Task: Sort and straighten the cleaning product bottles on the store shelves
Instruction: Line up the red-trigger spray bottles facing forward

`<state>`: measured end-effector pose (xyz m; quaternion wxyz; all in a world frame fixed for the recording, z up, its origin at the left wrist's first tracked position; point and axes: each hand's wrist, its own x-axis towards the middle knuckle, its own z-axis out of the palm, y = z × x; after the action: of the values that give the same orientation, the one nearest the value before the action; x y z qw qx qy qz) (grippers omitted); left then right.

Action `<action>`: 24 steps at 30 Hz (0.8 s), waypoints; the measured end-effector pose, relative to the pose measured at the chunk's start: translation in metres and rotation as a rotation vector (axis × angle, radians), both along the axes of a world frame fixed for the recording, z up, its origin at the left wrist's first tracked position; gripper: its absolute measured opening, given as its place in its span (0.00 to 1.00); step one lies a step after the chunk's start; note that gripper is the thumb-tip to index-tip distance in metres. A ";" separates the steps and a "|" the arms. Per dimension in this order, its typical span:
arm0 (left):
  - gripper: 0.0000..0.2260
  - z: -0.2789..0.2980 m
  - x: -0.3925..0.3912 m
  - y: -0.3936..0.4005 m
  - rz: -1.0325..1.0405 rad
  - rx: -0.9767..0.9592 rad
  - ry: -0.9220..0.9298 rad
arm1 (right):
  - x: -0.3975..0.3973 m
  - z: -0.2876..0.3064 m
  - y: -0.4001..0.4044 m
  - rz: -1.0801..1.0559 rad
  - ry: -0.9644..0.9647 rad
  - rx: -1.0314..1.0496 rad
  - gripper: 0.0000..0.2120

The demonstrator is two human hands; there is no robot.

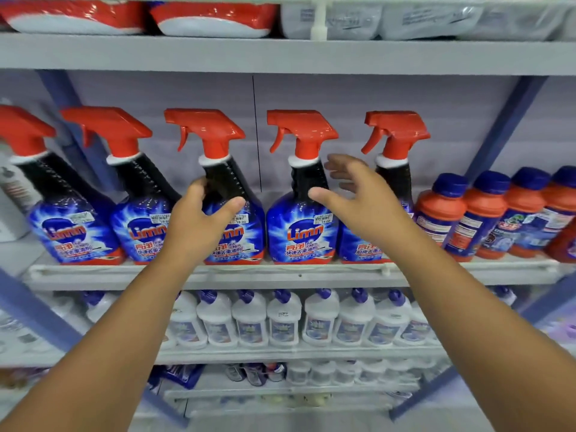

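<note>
left grip (pixel 199 213) around spray bottle (pixel 232 188)

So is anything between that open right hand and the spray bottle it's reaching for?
Nothing visible. The right hand hovers open in front of the fourth spray bottle, with only air between them. The left hand already grips the third spray bottle.

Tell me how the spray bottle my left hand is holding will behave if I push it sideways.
The spray bottle is tall, with a narrow neck and a large red trigger head, so a high push probably tips it. It likely feels rigid. The left hand has its grip at the neck; pushing lower should slide it more steadily.
</note>
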<state>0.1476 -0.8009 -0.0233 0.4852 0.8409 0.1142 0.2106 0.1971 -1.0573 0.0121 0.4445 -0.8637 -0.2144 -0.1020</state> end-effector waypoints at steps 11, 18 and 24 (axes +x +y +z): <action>0.19 -0.001 0.003 0.001 -0.001 -0.005 0.020 | 0.022 0.006 0.020 0.014 0.131 -0.253 0.25; 0.16 -0.001 0.004 0.000 -0.006 0.003 -0.002 | 0.019 0.011 0.021 0.012 0.131 -0.273 0.25; 0.18 -0.003 0.004 0.001 -0.004 0.029 -0.032 | 0.014 0.010 0.017 0.046 0.147 -0.274 0.27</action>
<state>0.1517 -0.7997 -0.0260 0.4753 0.8444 0.1018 0.2250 0.2112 -1.0404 0.0226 0.3394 -0.9162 -0.2129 0.0019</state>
